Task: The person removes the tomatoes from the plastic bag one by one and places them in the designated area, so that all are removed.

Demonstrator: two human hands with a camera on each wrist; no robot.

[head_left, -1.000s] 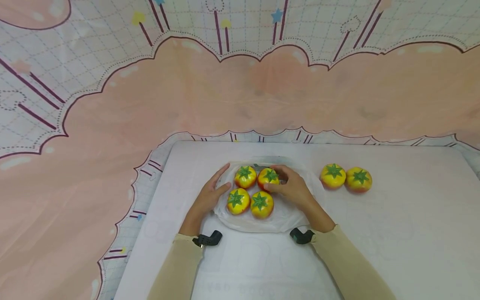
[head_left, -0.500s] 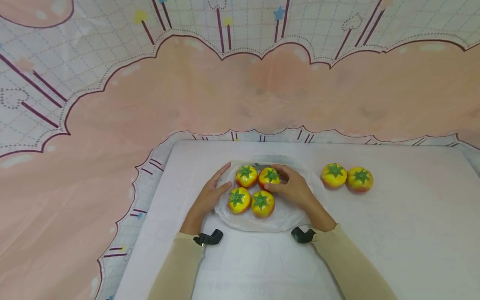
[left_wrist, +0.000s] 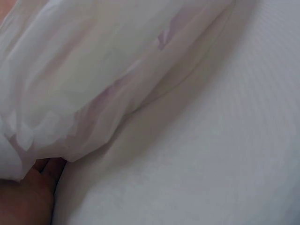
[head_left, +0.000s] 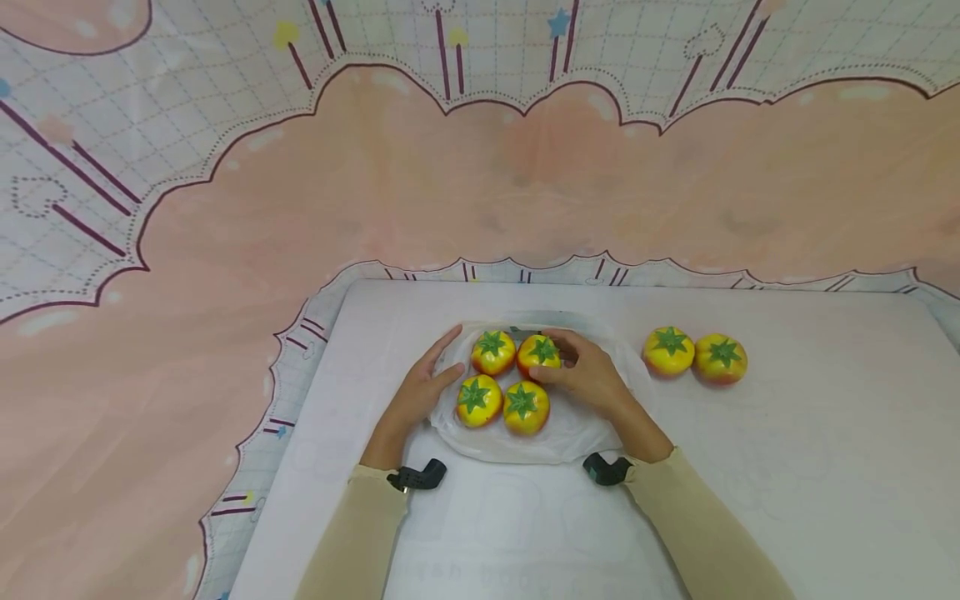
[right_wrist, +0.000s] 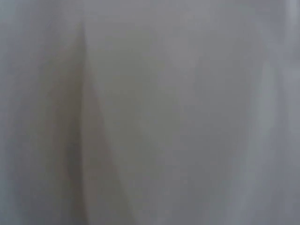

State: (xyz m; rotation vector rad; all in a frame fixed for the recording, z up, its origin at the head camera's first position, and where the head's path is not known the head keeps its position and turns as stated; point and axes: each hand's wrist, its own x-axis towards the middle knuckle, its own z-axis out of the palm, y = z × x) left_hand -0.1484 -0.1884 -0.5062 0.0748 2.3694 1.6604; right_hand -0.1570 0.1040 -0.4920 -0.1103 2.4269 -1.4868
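Note:
In the head view, several round yellow-and-red fruits with green star-shaped leaf tops sit grouped on a thin white plastic bag point(head_left: 577, 437). My right hand point(head_left: 588, 375) curls its thumb and fingers round the back right fruit point(head_left: 537, 353) of the group. To the left, my left hand point(head_left: 416, 390) lies along the bag's edge, fingers extended, its thumb near the front left fruit point(head_left: 479, 401). Bag folds point(left_wrist: 93, 70) hide most of the left hand point(left_wrist: 28, 199) in the left wrist view. The right wrist view holds only blurred whitish bag material point(right_wrist: 178, 117).
Two more such fruits, one on the left point(head_left: 668, 352) and one on the right point(head_left: 721, 359), stand side by side on the white table point(head_left: 832, 450), right of the bag. A patterned pink-and-white cloth point(head_left: 525, 192) hangs behind and left of the table.

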